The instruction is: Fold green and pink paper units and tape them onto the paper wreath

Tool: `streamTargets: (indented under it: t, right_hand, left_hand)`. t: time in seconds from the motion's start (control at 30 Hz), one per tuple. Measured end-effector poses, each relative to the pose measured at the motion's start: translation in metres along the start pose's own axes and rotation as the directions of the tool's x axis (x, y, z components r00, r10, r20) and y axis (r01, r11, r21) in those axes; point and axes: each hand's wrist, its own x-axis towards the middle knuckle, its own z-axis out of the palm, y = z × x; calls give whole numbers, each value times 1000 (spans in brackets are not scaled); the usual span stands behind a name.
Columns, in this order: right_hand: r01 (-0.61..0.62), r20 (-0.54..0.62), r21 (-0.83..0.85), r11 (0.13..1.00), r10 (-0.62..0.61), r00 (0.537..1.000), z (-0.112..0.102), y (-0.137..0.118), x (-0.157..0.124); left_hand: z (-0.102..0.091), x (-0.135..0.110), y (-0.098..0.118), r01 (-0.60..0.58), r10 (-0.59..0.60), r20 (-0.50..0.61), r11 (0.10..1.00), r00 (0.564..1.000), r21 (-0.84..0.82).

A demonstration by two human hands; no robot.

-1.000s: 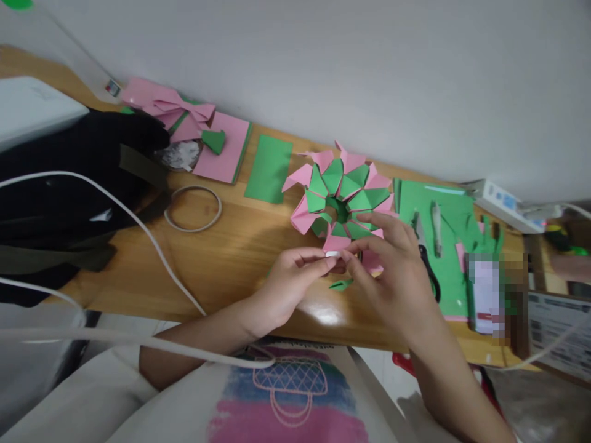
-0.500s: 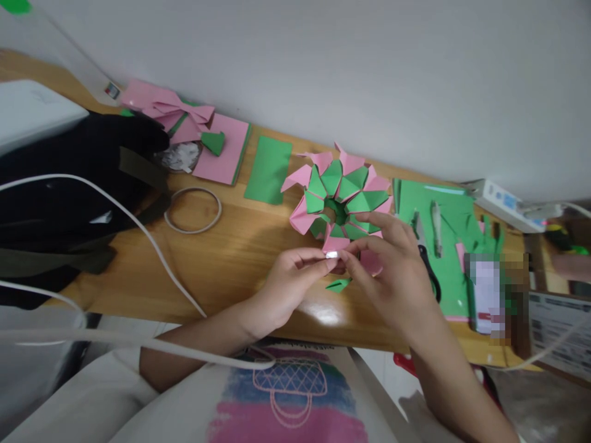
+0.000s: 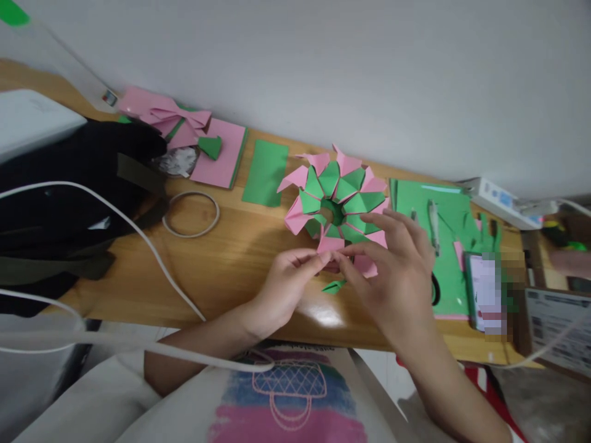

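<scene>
A pink and green folded paper ring (image 3: 335,197) lies on the wooden table (image 3: 231,246) near the wall. My left hand (image 3: 286,286) and my right hand (image 3: 392,277) meet at its near edge. The fingertips of both pinch a pink folded flap (image 3: 330,245) of the ring. My right hand's other fingers spread over the ring's right side. A small green folded scrap (image 3: 335,286) lies on the table just below my fingertips.
A green strip (image 3: 265,172), pink sheets with folded pieces (image 3: 203,138) and a thin ring (image 3: 191,213) lie to the left. A black bag (image 3: 69,197) and white cables (image 3: 138,246) fill the left side. Green sheets (image 3: 425,209) with tools and scissors (image 3: 436,289) lie at the right.
Both hands stay pinched at the ring's near edge. A small white bit seen between the fingertips earlier no longer shows. The view has shifted slightly.
</scene>
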Motion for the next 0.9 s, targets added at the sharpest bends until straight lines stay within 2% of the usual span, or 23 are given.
streamTargets:
  t: [0.1,0.17,0.33,0.43,0.63,0.9]
  right_hand:
    - [-26,-102,-91,996,17,995,-9,-1,1]
    - [11,-127,-98,995,-24,992,-14,-1,1]
    - [247,-3,-66,967,-248,969,-10,-3,-9]
    - [312,55,-111,943,-308,950,0,-3,-21]
    - [287,4,-156,945,-290,957,10,0,-31]
    - [233,-97,-84,969,-241,966,8,-4,-30]
  left_hand:
    - [-2,2,1,-8,10,-50,999,999,41]
    - [-3,2,2,-4,9,-83,998,997,65]
    - [-3,0,6,-3,6,-98,1000,995,30]
    - [-3,-1,7,5,-7,-74,1000,997,-21]
    - [-5,-1,8,46,-45,20,996,999,-75]
    - [-3,-2,7,22,-20,54,999,998,-37]
